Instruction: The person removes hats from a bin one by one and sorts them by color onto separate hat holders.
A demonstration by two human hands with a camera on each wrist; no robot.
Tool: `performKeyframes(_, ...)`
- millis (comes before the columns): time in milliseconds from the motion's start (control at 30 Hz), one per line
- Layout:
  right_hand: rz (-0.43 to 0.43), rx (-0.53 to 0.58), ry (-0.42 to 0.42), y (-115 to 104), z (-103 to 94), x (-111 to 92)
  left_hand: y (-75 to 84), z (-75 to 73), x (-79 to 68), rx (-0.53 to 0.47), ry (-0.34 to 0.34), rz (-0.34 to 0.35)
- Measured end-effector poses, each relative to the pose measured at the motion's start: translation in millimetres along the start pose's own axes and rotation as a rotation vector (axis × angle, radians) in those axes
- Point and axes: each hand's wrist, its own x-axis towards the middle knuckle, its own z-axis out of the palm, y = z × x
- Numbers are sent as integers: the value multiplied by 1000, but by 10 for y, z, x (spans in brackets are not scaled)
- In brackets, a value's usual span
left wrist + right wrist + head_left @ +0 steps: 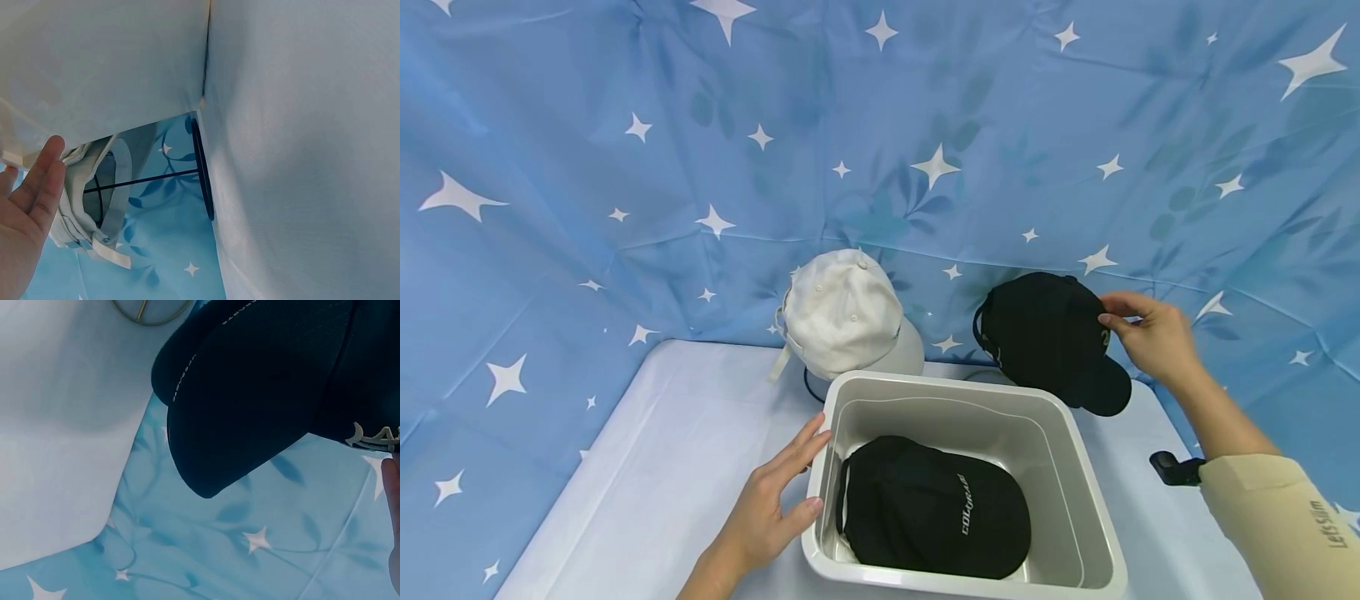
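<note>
My right hand [1157, 337] pinches the front of a black cap [1045, 333] at the back right, thumb and index finger close together on its crown. The brim points right and down; in the right wrist view, raised pale lettering [378, 436] shows just above a finger. My left hand [767, 492] touches the left rim of a light grey plastic bin [1086, 492], its fingers straight and spread. Inside the bin lies another black cap [917, 508], marked COLORADO, its brim to the right.
Behind the bin a white cap [842, 317] sits on a thin black wire stand [203, 169]. The ring base of another stand [150, 322] shows beside the held cap. A white-covered table [700, 467] meets a blue star-patterned cloth [820, 125] along its back.
</note>
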Motion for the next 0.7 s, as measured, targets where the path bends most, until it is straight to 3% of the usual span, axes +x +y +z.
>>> performKeyframes(700, 49, -4, -46, 78, 161, -99, 2, 11, -14, -4, -1, -15)
